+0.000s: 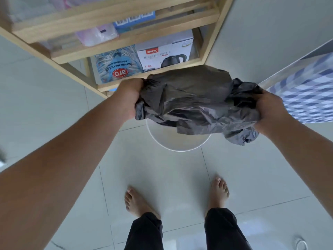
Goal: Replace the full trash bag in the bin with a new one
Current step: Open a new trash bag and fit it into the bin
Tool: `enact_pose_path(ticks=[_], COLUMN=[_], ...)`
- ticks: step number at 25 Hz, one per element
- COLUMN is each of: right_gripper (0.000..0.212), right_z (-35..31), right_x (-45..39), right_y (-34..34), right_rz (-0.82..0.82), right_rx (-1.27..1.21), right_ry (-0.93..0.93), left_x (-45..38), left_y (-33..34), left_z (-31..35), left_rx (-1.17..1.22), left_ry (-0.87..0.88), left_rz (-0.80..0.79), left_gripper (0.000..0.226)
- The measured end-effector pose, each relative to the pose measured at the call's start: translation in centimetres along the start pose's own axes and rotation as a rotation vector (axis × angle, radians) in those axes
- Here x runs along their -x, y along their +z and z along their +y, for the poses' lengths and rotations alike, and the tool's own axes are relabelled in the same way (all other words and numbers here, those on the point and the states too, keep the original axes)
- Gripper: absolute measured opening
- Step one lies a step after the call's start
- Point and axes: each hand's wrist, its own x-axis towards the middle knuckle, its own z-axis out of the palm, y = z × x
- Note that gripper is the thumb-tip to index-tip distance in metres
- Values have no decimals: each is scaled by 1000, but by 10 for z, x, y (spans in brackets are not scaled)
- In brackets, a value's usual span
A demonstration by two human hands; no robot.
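A person is standing barefoot on a pale tiled floor (162, 177), looking down. A wooden shelf (115, 20) is filling the view at 12 o'clock, holding a kettle box (164, 55) and a water pack (116, 64). A dark grey trash bag (194, 101) is hanging crumpled at centre, above a white round bin (173, 141). The left hand (128, 95) is gripping the bag's edge at 9 o'clock, and the right hand (268, 109) is clutching it at 3 o'clock, fingers curled into the plastic.

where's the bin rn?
Head view, centre: the white bin stands on the floor below the dark trash bag, in front of the wooden shelf, beyond the person's feet.
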Motion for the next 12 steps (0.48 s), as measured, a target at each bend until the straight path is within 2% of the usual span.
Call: enact_pose_path(ticks=[1,3,5,6,8,10,12], right_gripper=[22,26,33,37,51,63,63], right_z=[1,4,10,13,20,33,53], right_x=[0,-3,-7,-7,-3,14,26], right_y=[-3,-6,-3,0,9,19,32], right_rz=[34,132,163,176,221,249,174], right_rx=[48,235,403,514,872,1194,1303], right_ry=[-4,-61,-88,-82,-128,-373,-693], left_x=[-1,-13,-27,-36,-56,-74,-86], left_y=[12,27,26,23,14,12,10], left_z=[-9,-33,-61,-74,-98,-115,-121], left_rx=[-27,-213,-340,-375,-442,-452,-473], left_ry=[12,48,85,94,139,194,214], left_rz=[38,86,-58,-98,-62,27,72], left_gripper=[20,25,9,10,19,17,14])
